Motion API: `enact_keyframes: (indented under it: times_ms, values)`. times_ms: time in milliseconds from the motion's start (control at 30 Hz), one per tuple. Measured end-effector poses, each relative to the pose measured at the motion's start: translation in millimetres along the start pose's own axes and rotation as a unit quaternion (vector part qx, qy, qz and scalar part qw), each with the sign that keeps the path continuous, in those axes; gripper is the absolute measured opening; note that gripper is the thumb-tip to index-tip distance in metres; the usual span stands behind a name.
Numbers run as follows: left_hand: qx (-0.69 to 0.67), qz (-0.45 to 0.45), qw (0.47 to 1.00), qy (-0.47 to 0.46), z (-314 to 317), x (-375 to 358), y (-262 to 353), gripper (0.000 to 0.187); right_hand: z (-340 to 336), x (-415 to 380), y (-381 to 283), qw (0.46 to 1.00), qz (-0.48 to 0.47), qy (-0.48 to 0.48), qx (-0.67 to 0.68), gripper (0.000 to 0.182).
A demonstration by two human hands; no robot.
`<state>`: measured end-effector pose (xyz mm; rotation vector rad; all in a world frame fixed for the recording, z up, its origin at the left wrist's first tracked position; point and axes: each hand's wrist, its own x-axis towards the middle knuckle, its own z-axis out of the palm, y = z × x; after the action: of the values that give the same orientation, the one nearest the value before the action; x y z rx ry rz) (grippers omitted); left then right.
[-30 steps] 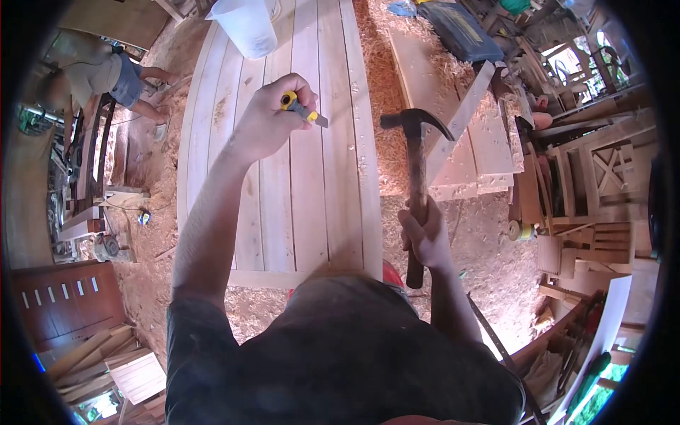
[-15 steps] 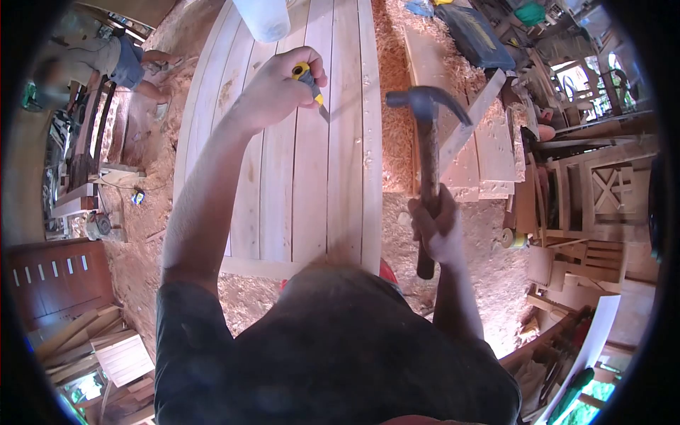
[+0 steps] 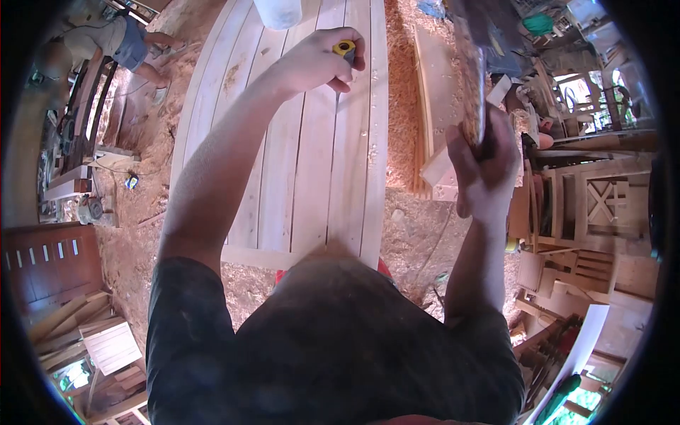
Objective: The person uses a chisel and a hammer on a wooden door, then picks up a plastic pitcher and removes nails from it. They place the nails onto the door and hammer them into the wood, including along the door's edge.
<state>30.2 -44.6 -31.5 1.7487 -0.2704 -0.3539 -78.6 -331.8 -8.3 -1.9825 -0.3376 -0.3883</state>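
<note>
My left hand (image 3: 315, 64) grips a chisel with a yellow and grey handle (image 3: 345, 49), held upright over the joined wooden boards (image 3: 297, 163) near a seam between two planks. My right hand (image 3: 485, 166) is raised beside my head and holds a hammer by its wooden handle (image 3: 471, 78); the hammer head is out of the frame at the top and the handle is blurred. The boards form a long pale panel that runs away from me, with a cross batten at its near end.
A white plastic bucket (image 3: 278, 10) stands on the far end of the panel. Sawdust and shavings cover the floor. Loose planks (image 3: 439, 92) lie to the right, wooden furniture frames (image 3: 602, 205) stand further right, and another person (image 3: 106, 42) crouches at the far left.
My right hand has swung the hammer up and closer to me, its head leaving the frame. My left hand has shifted the chisel right and stood it more upright on the boards.
</note>
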Motion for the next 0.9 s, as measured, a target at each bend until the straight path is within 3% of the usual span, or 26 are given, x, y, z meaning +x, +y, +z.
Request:
enact_keyframes:
  times_ms: [67,133,200,300,400,633,733,900]
  values:
    - [-0.047,0.000,0.999,-0.016,-9,5,-18,0.031,4,11,-6,0.999,-0.038,0.011,-0.003,0.043]
    - [-0.073,-0.013,0.997,-0.010,-8,6,-36,0.032,8,29,-4,0.985,-0.161,0.013,-0.062,0.050]
    - [-0.093,-0.020,0.995,-0.006,-10,7,-45,0.034,13,44,-6,0.967,-0.214,-0.004,-0.141,0.056]
    - [-0.125,-0.019,0.992,0.004,-14,9,-55,0.039,21,56,-13,0.953,-0.151,-0.085,-0.249,0.062]
    - [-0.098,-0.011,0.995,-0.004,-22,8,-60,0.038,35,60,4,0.919,-0.174,-0.113,-0.335,0.060]
    - [-0.155,-0.008,0.988,0.009,-28,0,-64,0.032,33,68,-22,0.941,-0.142,-0.131,-0.277,0.062]
    - [-0.111,0.006,0.994,0.009,-27,2,-66,0.029,42,66,-2,0.902,-0.162,-0.171,-0.361,0.059]
    - [-0.103,-0.013,0.994,0.020,-23,5,-62,0.028,35,67,-15,0.906,-0.191,-0.151,-0.346,0.057]
